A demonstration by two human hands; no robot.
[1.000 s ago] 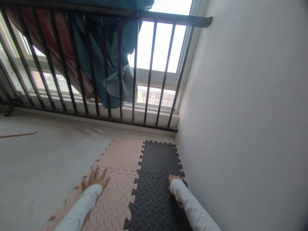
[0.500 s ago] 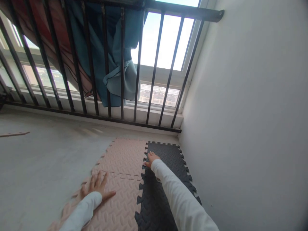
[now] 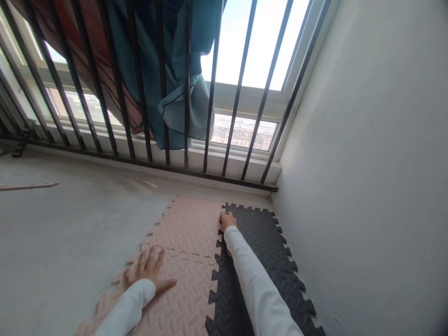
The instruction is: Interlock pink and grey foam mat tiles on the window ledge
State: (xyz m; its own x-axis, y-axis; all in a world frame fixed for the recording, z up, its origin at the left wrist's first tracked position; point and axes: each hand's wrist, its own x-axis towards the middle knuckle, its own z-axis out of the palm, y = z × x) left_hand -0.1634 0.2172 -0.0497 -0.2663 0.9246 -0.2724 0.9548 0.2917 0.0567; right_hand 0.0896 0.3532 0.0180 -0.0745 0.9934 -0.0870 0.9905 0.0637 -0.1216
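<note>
My left hand lies flat with fingers spread on the near pink foam mat tile, close to its seam with the far pink foam mat tile. Over the toothed joint between pink and black, my right hand has its fingers curled in at the edge of the black foam mat. The fingertips are partly hidden. Nearer to me, the black teeth sit beside the pink edge, and my right sleeve covers part of the black mat.
A white wall rises right beside the black mat. Ahead stands a black metal railing before the windows, with blue and reddish curtains behind its bars. Grey floor spreads to the left, with a thin strip on it.
My right hand has moved slightly forward along the joint, and its fingers have gone from spread to curled. My left hand stays on the pink tile. The view has shifted a little.
</note>
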